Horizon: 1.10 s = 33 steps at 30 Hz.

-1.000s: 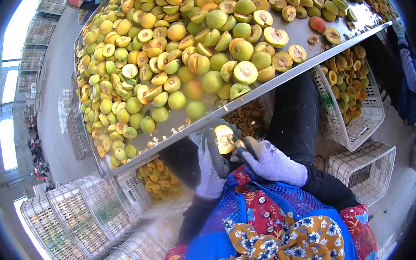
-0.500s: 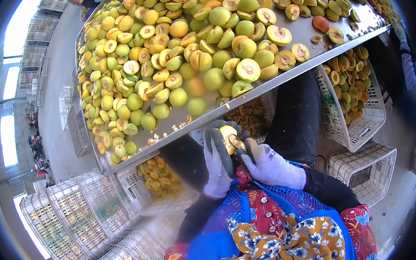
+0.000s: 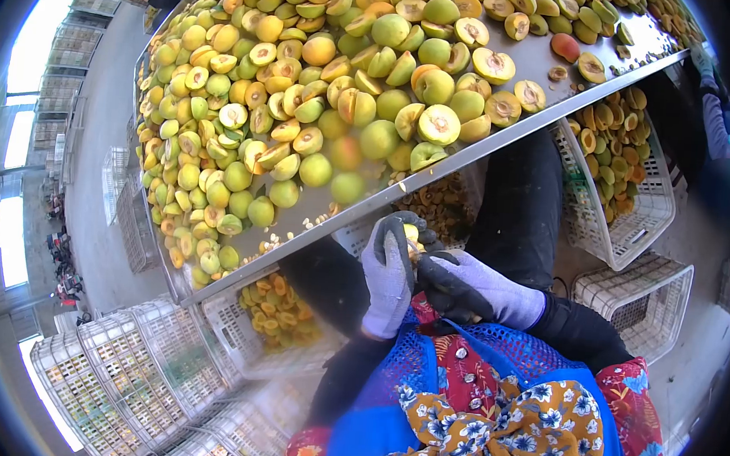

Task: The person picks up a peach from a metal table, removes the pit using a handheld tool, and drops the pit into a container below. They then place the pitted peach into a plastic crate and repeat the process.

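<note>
My left hand (image 3: 390,271), in a grey-and-lilac work glove, is closed around a cut yellow-green apricot (image 3: 412,235). Only a small part of the fruit shows between the dark fingers. Close against it on the right is my right hand (image 3: 472,289), gloved alike, with its fingers curled in; whatever they hold is hidden. Both hands are in front of my body, just below the metal edge (image 3: 358,208) of the sorting table. On that table lies a large heap of apricots (image 3: 306,99), whole and halved, some with pits showing.
Under the table, a crate (image 3: 433,203) holds apricot pieces. Another white crate (image 3: 623,244) of halves stands right, beside an overturned crate (image 3: 640,303). Lower left are stacked crates (image 3: 135,364) and more halves (image 3: 280,311). A co-worker's sleeve (image 3: 717,120) shows far right; another person is upper left.
My right hand has turned and curled inward, lower beside the left. The left fingers have closed further over the apricot, whose cut face showed before and is now mostly covered.
</note>
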Available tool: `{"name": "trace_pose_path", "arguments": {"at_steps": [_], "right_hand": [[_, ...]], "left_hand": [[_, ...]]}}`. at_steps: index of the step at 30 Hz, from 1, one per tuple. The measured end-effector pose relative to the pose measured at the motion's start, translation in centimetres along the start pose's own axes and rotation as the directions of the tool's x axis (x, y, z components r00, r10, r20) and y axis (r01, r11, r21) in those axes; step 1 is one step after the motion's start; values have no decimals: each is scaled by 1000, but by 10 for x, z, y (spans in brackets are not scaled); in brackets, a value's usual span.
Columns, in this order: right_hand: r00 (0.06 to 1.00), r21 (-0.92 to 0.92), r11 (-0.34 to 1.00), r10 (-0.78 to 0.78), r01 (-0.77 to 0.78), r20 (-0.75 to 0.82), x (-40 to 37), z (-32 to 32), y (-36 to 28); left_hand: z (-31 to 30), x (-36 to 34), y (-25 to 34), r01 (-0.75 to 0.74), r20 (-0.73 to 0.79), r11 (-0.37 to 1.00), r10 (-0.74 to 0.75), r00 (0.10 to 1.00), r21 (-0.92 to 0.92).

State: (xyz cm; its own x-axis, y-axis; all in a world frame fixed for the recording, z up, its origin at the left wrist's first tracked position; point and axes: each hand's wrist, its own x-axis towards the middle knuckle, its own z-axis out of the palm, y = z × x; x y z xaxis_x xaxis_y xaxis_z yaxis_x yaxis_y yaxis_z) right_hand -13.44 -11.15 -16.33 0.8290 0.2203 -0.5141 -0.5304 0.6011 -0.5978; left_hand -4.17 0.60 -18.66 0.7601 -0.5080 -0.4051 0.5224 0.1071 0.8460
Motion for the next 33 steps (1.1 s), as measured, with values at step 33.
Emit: {"name": "trace_pose_path", "arguments": {"at_steps": [33], "right_hand": [[998, 288, 956, 67, -61, -10, 21, -41, 15]], "left_hand": [[-116, 43, 85, 31, 5, -65, 495, 869, 997]]}}
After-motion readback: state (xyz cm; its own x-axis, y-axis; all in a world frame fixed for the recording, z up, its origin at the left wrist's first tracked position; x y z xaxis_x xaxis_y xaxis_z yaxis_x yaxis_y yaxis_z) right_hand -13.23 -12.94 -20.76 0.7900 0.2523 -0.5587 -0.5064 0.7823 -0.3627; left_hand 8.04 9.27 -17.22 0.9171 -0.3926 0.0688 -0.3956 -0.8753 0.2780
